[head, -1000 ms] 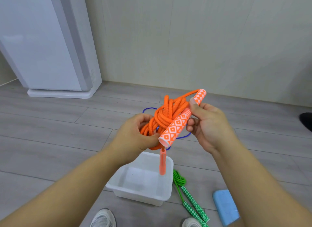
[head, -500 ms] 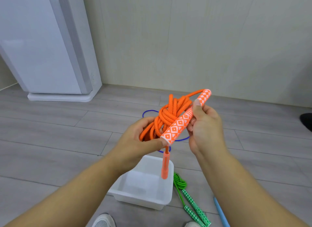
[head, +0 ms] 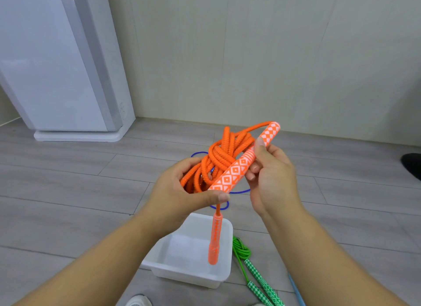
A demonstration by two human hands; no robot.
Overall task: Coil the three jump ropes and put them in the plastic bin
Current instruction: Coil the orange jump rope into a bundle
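1. the orange jump rope [head: 218, 159] is a chunky braided cord bunched into a loose, messy coil; it's up in the air between both hands, above the bin and not in it
2. left hand [head: 180, 191] has its fingers curled round the bundle, thumb pressed against the low end of the patterned handle [head: 234, 173]; right hand [head: 271, 175] pinches the upper part of that handle between thumb and fingers
3. that handle is a slim cylinder with a white diamond print on orange, tilted up to the right; the other handle [head: 215, 239] dangles straight down on a short bit of cord, over the bin
4. the plastic bin [head: 227, 244] is white, squarish, smooth, with rounded corners; sits on the floor right below the hands
5. green jump rope [head: 241, 251] lies just right of the bin, thin shiny cord, green-and-white checkered handles [head: 262, 285]; a thin blue rope [head: 198, 154] loops on the floor behind the hands
6. floor [head: 68, 180] is grey wood-look planks; plain beige wall [head: 250, 55] behind; a glossy white appliance [head: 57, 61] stands back left; the toe of a white shoe [head: 139, 301] pokes in at the bottom edge
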